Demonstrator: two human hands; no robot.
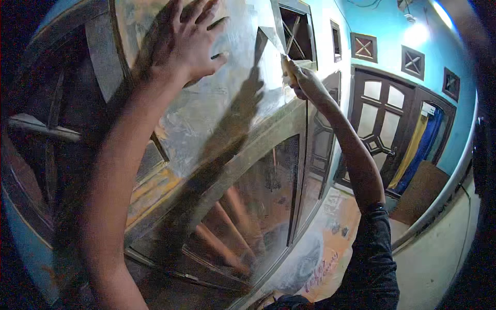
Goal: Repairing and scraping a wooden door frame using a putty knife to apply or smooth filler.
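The left hand (188, 44) lay flat, fingers spread, on the film-covered glass pane (227, 103). The right hand (299, 77), at three o'clock from it, pinched the film's loose edge (268, 39), which ran toward twelve o'clock.

Under the spread fingers (204, 15) of our left hand (183, 44) we see a silvery-grey glass pane (222, 98), mottled with cloudy white smears and crossed by a dark shadow. Below the fingers, the grey-green wooden window frame (258, 142) borders a lower pane showing brown-orange reflections. Beyond the fingers of our right hand (299, 77), the wall (387, 26) is bright turquoise, the panelled wooden door (380, 119) dark brown. Our sleeve (374, 258) is black.
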